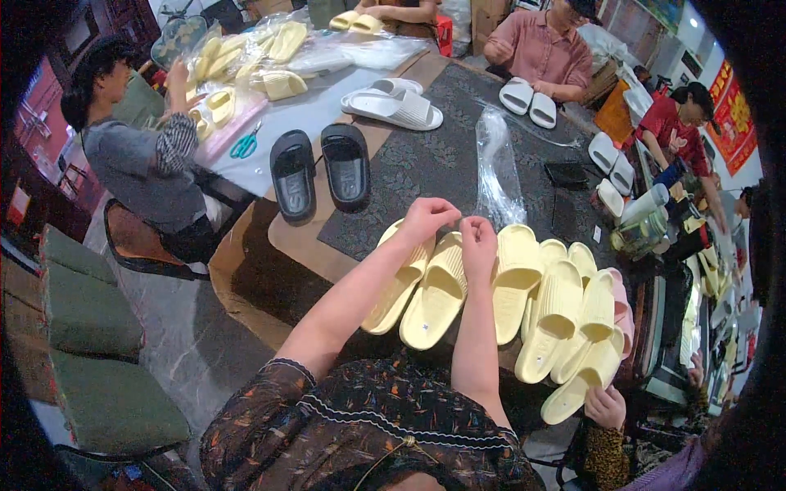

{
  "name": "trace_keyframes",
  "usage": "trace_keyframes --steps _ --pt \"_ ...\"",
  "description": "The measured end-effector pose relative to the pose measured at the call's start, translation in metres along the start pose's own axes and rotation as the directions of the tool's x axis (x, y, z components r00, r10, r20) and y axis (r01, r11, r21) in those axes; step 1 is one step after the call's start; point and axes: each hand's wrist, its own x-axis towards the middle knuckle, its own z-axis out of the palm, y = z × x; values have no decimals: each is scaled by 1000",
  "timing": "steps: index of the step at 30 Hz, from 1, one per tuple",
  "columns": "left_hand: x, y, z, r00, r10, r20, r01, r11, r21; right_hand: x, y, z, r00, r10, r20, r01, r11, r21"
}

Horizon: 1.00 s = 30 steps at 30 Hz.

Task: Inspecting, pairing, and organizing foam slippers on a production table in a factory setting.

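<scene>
The pale yellow slippers point(434, 307) closest to the grip form a pair, slide-type, with ribbed straps; toes face away from the wearer, heels toward the wearer, and the right-hand one carries a small mark on its heel. Further yellow slippers point(559, 295) of like pattern stand close together to the right of the grip, with a pink slipper point(625, 315) at the far end of that row. The supporting surface is a table with a brown edge point(299, 245) and a dark, leaf-patterned mat point(442, 155). Beyond the grip lies a crumpled clear plastic bag point(497, 164); to its left, a black pair point(344, 168) and, further off, a white pair point(405, 110). Well left of the grip, a seated person in grey point(147, 164) works near teal-handled scissors point(245, 145); a person in a pink shirt point(544, 53) sits across the table. A green chair point(98, 352) stands on the floor at lower left. The left hand point(431, 219) and right hand point(479, 244) are near each other, fingertips of each drawn together; whether anything thin is pinched there, I cannot tell. The yellow pair lies below and nearer the wearer than the fingertips, partly covered by the hands.
</scene>
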Motion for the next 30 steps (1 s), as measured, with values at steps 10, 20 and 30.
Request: trace_keyframes --steps 10,20,30 --pt "2 -4 -1 999 30 -26 -34 990 -139 -1 -9 2 998 -37 -49 36 999 -26" --pt "5 -11 -1 1000 3 -16 -5 996 -89 -1 -5 4 1000 -18 -25 19 999 27" --pt "6 -13 -2 1000 16 -23 -17 999 -43 -2 -10 2 999 39 3 -39 999 -2"
